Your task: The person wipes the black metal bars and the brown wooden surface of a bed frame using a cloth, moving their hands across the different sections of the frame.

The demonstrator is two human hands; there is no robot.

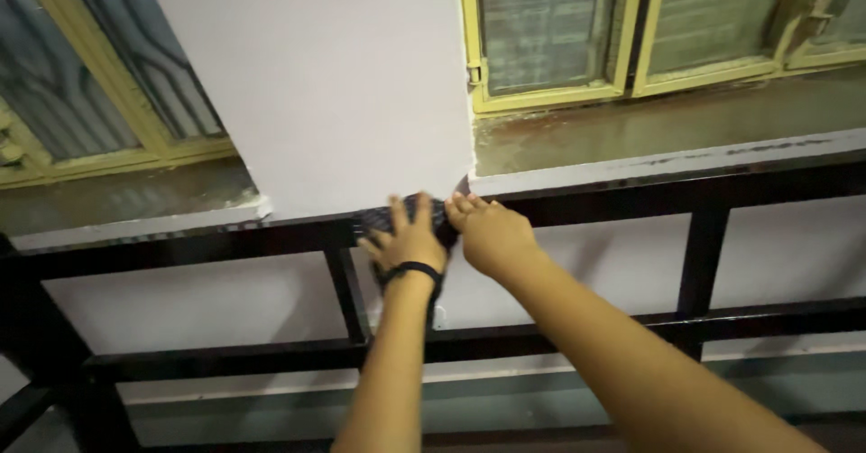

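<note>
Both hands press a dark, soft woven cloth (424,214) against the black metal rail (225,253): left hand (408,241) flat on top, right hand (487,235) pinching its edge. It looks light and limp; best bunched at the middle.

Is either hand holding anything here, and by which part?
Both hands press a dark cloth against the top black rail. The left hand lies flat over its middle; the right hand is at its right edge. Whether fingers grip it cannot be told.
</note>
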